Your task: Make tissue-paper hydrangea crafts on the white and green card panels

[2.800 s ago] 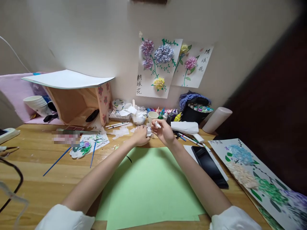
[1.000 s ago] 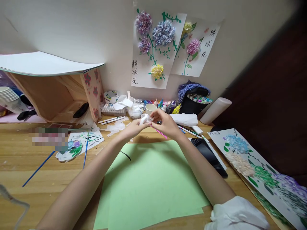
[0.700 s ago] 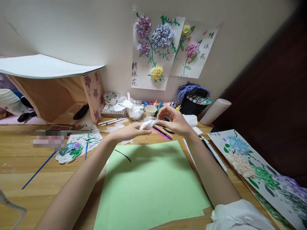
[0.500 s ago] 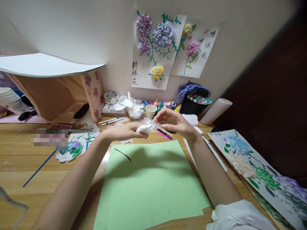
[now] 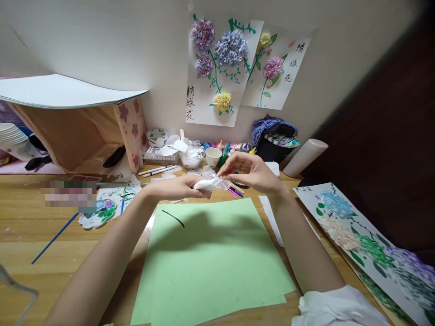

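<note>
- Drawn farther apart than a second ago, the left hand [image 5: 185, 186] and right hand [image 5: 249, 172] now have clear film [image 5: 222, 182] stretched between them; the white lump [image 5: 204, 184] has shifted a little to the left with the left hand.
- Left hand: thumb and fingers closed on the white lump, which sticks out past the fingertips.
- Right hand: thumb and fingertips pinched on the film, the palm hollow and facing left.
- Both hands are raised just beyond the far edge of the green paper [image 5: 217, 271], their shadow falling across its upper part.
- Green paper: at least two sheets, corners out of line at the near right; a black stroke [image 5: 174, 219] lies near the far left corner, and the broad middle stretches between the forearms.
- Along its left edge, wooden tabletop [image 5: 34, 253] runs to the palette [image 5: 98, 215] and a blue brush [image 5: 54, 239], both well apart from the hands.
- Along its right edge, a narrower strip of wood and a white sheet [image 5: 272, 219], partly covered by the right forearm; farther right, the flower picture [image 5: 340, 217].
- Tightest side is the far one: pens [image 5: 235, 192] lie under the right fingers, with a paper cup [image 5: 213, 157] and green bottle [image 5: 224, 157] near behind.
</note>
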Motion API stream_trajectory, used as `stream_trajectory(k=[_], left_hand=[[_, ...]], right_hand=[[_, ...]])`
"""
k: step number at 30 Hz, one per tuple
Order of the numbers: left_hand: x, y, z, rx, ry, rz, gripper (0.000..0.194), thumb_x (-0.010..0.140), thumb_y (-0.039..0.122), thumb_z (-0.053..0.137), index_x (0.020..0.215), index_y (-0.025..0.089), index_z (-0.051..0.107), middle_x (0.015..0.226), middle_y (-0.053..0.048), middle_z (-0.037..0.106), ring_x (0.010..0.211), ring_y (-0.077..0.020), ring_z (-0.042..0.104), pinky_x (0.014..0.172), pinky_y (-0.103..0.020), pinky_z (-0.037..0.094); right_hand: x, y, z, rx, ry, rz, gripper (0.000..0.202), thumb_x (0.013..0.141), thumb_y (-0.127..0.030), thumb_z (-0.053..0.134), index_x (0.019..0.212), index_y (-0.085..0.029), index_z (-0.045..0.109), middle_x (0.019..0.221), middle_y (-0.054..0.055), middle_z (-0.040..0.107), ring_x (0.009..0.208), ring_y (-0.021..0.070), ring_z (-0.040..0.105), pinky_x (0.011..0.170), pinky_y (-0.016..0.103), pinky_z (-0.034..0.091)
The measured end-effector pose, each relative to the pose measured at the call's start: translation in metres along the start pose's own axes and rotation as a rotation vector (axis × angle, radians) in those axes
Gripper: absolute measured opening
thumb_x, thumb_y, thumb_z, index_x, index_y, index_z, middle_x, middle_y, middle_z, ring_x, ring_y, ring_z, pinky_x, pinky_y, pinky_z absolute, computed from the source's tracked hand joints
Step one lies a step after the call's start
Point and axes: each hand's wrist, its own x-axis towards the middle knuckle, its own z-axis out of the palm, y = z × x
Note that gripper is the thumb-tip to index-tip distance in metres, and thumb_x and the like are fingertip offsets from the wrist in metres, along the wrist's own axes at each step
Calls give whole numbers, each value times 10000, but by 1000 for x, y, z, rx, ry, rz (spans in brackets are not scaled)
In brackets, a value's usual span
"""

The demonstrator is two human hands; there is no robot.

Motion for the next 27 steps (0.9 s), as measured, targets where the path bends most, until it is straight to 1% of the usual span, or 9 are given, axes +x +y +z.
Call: stream_trajectory(k=[3, 7, 10, 14, 18, 21, 24, 26, 27], left_hand=[[0, 1, 0, 20, -11, 28, 142, 784, 305, 479, 777, 166, 505, 760, 19, 455, 681, -102, 397, 635, -203, 340], [0, 0, 1, 45, 24, 48, 185, 796, 345, 476, 793, 166, 524, 778, 9, 469, 698, -112, 410, 646, -207, 349], [1, -2, 3, 50, 31, 42, 190, 801, 343, 476, 816, 164, 539, 799, 2, 489, 701, -115, 427, 637, -208, 356], [1, -4, 3, 46, 29, 47, 152, 785, 290, 486, 821, 160, 556, 806, -1, 504, 714, -122, 444, 642, -210, 362], [3, -6, 4, 16, 1, 56, 140, 788, 286, 487, 816, 168, 556, 805, 10, 506, 716, -118, 441, 661, -215, 353], [5, -8, 6, -47, -29, 62, 138, 773, 295, 508, 814, 171, 554, 802, 13, 511, 722, -122, 444, 672, -223, 351], [7, -10, 8, -135, 18, 53, 118, 734, 276, 532, 760, 161, 541, 774, 9, 504, 717, -127, 439, 665, -228, 350], [7, -12, 7, -177, 31, 50, 116, 718, 273, 546, 728, 158, 534, 746, 10, 495, 694, -125, 430, 648, -228, 347], [7, -13, 7, -187, 18, 50, 122, 719, 278, 555, 722, 157, 533, 734, 12, 491, 683, -124, 426, 640, -226, 345]], right_hand=[[1, -2, 1, -102, 10, 23, 230, 695, -317, 727, 817, -148, 630, 834, 58, 664, 771, 162, 622, 744, 308, 504], [1, -4, 2, -186, -34, 36, 232, 713, -356, 703, 824, -155, 673, 799, 49, 657, 750, 165, 601, 711, 299, 484], [0, -5, -1, -246, -64, -37, 236, 712, -346, 709, 878, -178, 701, 812, 48, 637, 765, 167, 573, 713, 303, 464], [-2, -1, -4, -364, -144, -115, 268, 709, -333, 717, 953, -222, 709, 847, 50, 599, 815, 178, 545, 731, 315, 445], [-1, 3, -1, -453, -143, -150, 217, 724, -313, 705, 922, -226, 711, 871, 60, 581, 838, 188, 541, 727, 318, 440], [1, 4, 4, -442, -151, -207, 150, 744, -277, 688, 880, -219, 712, 854, 58, 570, 833, 183, 544, 729, 316, 445], [3, 5, 7, -369, -156, -295, 146, 764, -243, 669, 905, -223, 703, 858, 52, 550, 826, 169, 542, 726, 306, 454], [4, 6, 9, -358, -165, -314, 136, 778, -234, 653, 905, -222, 699, 863, 53, 543, 819, 163, 542, 713, 296, 458], [4, 6, 10, -369, -177, -310, 121, 784, -234, 646, 892, -217, 697, 856, 53, 546, 810, 162, 544, 701, 292, 459]])
